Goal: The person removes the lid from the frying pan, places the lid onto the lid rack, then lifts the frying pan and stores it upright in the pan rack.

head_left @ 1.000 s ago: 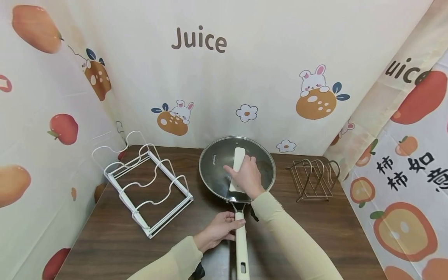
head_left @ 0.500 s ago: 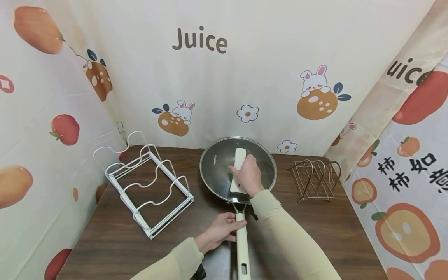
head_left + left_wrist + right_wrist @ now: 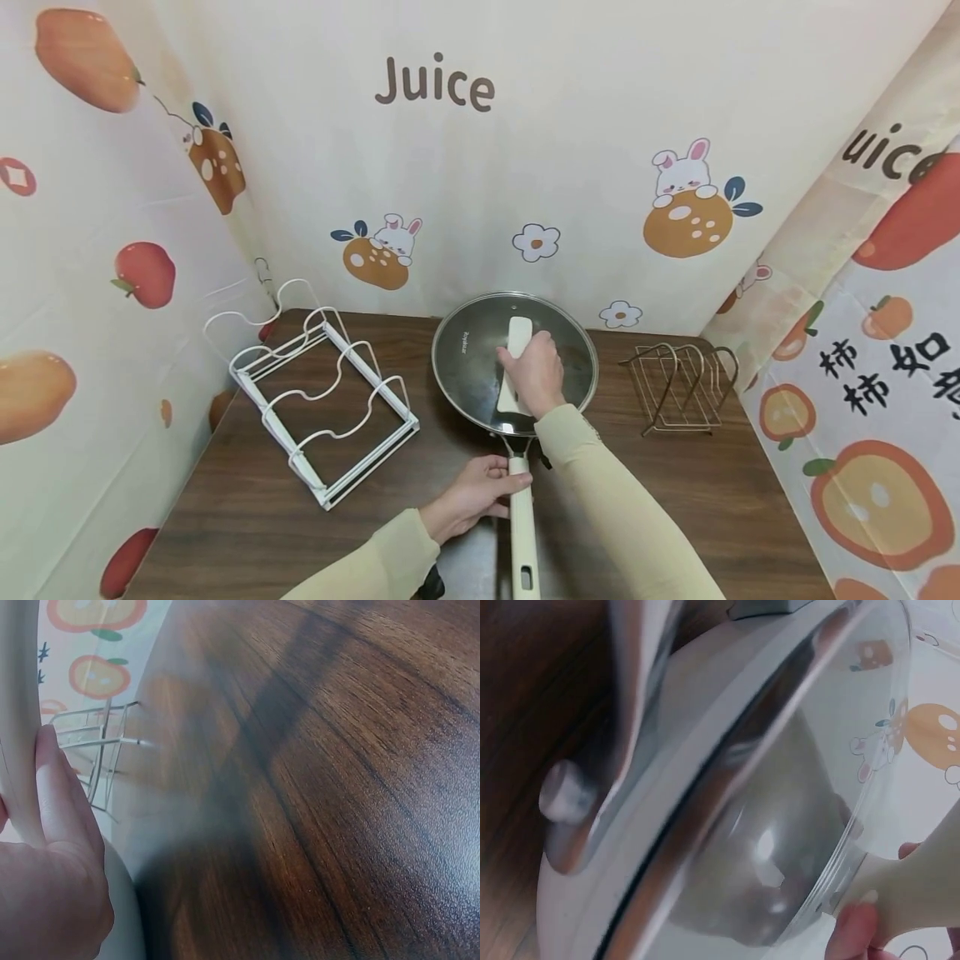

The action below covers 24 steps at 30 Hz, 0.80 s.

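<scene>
Right hand (image 3: 538, 372) grips the round glass lid's (image 3: 471, 375) cream bar knob (image 3: 519, 333) (likely fragile, best held there); left hand (image 3: 471, 496) pinches the long cream pan handle (image 3: 524, 533).

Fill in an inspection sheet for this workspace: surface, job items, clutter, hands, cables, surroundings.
Surface: dark wood-grain tabletop, shiny in the left wrist view.
Job items: pan with its pan handle toward the person; glass lid over it, with a pale lid handle.
Clutter: white wire rack on the left; small metal rack on the right.
Grippers: left hand holds the pan handle; right hand grips the lid handle.
Cables: nothing seen.
Surroundings: fruit-and-rabbit printed cloth behind and at both sides.
</scene>
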Each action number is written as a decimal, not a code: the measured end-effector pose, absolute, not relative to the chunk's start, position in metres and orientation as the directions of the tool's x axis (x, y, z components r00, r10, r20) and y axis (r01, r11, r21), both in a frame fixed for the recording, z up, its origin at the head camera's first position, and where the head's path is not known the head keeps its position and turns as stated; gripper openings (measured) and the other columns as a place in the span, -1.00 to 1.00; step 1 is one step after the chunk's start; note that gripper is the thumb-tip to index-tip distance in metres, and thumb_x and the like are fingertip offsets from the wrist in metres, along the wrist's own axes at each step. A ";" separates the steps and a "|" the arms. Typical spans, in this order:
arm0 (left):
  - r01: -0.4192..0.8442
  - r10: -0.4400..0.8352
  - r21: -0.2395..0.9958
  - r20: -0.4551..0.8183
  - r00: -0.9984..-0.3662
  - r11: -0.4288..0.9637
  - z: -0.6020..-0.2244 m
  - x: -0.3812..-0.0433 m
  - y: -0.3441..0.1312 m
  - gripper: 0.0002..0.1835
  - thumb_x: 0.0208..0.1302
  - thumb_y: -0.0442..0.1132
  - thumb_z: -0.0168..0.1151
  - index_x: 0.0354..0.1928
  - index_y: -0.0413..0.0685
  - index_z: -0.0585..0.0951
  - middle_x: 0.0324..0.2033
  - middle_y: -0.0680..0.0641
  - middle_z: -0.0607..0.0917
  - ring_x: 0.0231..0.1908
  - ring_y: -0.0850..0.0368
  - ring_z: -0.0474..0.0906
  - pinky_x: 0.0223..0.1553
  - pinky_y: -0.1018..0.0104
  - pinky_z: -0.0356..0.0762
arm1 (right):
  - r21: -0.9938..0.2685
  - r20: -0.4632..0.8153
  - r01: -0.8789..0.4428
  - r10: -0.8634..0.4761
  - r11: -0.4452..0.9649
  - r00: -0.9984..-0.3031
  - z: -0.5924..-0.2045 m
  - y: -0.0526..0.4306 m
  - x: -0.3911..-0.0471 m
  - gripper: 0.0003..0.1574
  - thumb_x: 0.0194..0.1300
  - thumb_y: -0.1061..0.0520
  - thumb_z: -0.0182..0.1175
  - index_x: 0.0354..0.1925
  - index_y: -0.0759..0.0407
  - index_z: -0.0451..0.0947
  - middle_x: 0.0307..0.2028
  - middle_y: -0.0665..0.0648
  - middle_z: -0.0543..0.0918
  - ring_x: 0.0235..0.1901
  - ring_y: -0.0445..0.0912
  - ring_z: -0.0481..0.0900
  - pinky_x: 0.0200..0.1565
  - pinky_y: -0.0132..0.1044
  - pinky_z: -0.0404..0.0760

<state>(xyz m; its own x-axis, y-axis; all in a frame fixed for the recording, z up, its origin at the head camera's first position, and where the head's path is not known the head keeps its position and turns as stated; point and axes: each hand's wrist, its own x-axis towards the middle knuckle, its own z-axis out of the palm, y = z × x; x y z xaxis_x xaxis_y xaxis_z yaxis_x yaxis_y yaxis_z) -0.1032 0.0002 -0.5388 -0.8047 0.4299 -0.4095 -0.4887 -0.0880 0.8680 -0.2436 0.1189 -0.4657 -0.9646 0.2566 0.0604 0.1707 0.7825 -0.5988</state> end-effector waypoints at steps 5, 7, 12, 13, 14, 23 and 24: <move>-0.489 0.431 0.868 -0.411 -0.803 -0.084 -0.538 -0.103 0.002 -0.55 0.37 -0.23 0.37 0.14 -0.40 0.51 -0.16 -0.12 0.74 -0.30 0.16 0.70 -0.28 0.25 0.77 | -0.630 0.112 0.152 0.283 0.762 -0.953 -0.469 0.120 -0.245 -0.32 0.14 -0.20 0.47 -0.13 0.31 0.47 -0.25 0.27 0.64 -0.29 0.18 0.68 -0.25 0.01 0.68; -0.489 0.428 0.869 -0.412 -0.804 -0.082 -0.538 -0.103 0.003 -0.55 0.36 -0.23 0.37 0.14 -0.39 0.51 -0.17 -0.11 0.73 -0.30 0.17 0.70 -0.29 0.26 0.77 | -0.653 0.132 0.145 0.301 0.743 -0.945 -0.471 0.121 -0.244 -0.36 0.12 -0.19 0.49 -0.17 0.29 0.51 -0.24 0.26 0.66 -0.27 0.19 0.69 -0.23 0.01 0.67; -0.493 0.421 0.866 -0.419 -0.804 -0.079 -0.538 -0.102 0.005 -0.58 0.34 -0.24 0.39 0.10 -0.37 0.53 -0.22 -0.07 0.73 -0.34 0.18 0.70 -0.31 0.29 0.77 | -0.702 0.179 0.121 0.338 0.702 -0.924 -0.476 0.121 -0.243 -0.37 0.07 -0.18 0.53 -0.15 0.27 0.60 -0.19 0.27 0.72 -0.20 0.21 0.71 -0.17 0.04 0.66; -0.493 0.418 0.866 -0.420 -0.806 -0.079 -0.538 -0.102 0.005 -0.58 0.34 -0.24 0.39 0.10 -0.37 0.54 -0.22 -0.07 0.73 -0.34 0.19 0.70 -0.31 0.29 0.77 | -0.705 0.187 0.116 0.341 0.700 -0.921 -0.476 0.121 -0.243 -0.36 0.07 -0.18 0.53 -0.14 0.28 0.61 -0.18 0.27 0.74 -0.18 0.21 0.72 -0.16 0.05 0.67; -0.493 0.416 0.866 -0.420 -0.806 -0.080 -0.538 -0.102 0.005 -0.59 0.34 -0.25 0.39 0.09 -0.37 0.54 -0.22 -0.07 0.73 -0.35 0.19 0.70 -0.31 0.29 0.77 | -0.705 0.195 0.112 0.343 0.701 -0.919 -0.477 0.122 -0.243 -0.35 0.06 -0.18 0.54 -0.12 0.28 0.62 -0.17 0.28 0.75 -0.17 0.21 0.72 -0.15 0.05 0.67; -0.497 0.414 0.864 -0.427 -0.804 -0.073 -0.539 -0.103 0.003 -0.58 0.35 -0.23 0.39 0.10 -0.37 0.55 -0.19 -0.09 0.74 -0.31 0.18 0.70 -0.27 0.25 0.78 | -0.681 0.178 0.143 0.351 0.719 -0.919 -0.477 0.129 -0.244 -0.29 0.02 -0.28 0.52 -0.10 0.21 0.62 -0.14 0.24 0.78 -0.16 0.19 0.73 -0.14 0.05 0.64; -0.499 0.411 0.864 -0.430 -0.804 -0.072 -0.539 -0.103 0.003 -0.58 0.34 -0.24 0.39 0.10 -0.37 0.55 -0.19 -0.09 0.75 -0.31 0.18 0.70 -0.27 0.24 0.78 | -0.683 0.176 0.142 0.350 0.716 -0.920 -0.477 0.130 -0.244 -0.29 0.02 -0.28 0.52 -0.09 0.21 0.62 -0.14 0.24 0.78 -0.15 0.19 0.73 -0.13 0.05 0.64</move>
